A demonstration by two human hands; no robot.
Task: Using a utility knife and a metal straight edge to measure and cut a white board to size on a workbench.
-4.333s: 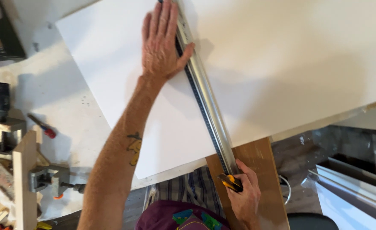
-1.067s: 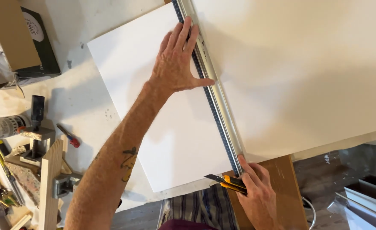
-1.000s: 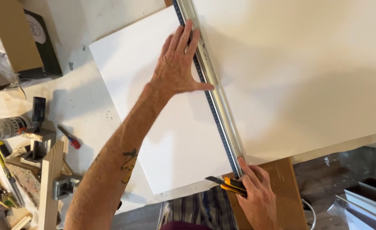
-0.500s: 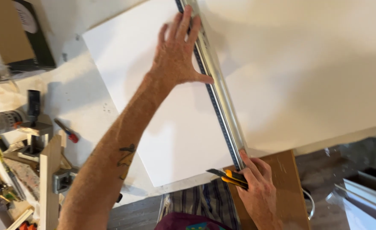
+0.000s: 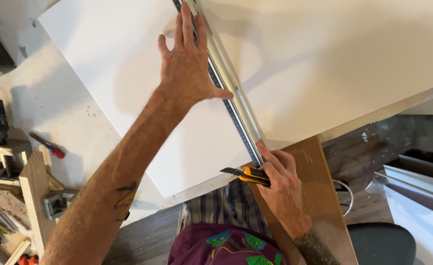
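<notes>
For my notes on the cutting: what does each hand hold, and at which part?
The right hand grips a yellow utility knife by its handle. The left hand holds nothing; it presses flat against the metal ruler.

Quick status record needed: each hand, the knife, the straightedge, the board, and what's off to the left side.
left hand: flat on the white board, fingers spread, fingertips and thumb against the metal straightedge
right hand: gripping the utility knife at the near end of the straightedge
utility knife: yellow and black, blade out, pointing left, past the board's near edge
metal straightedge: lies diagonally across the board
white board: on the worktable, near corner overhanging
left side: red-handled tool, wooden blocks
</notes>
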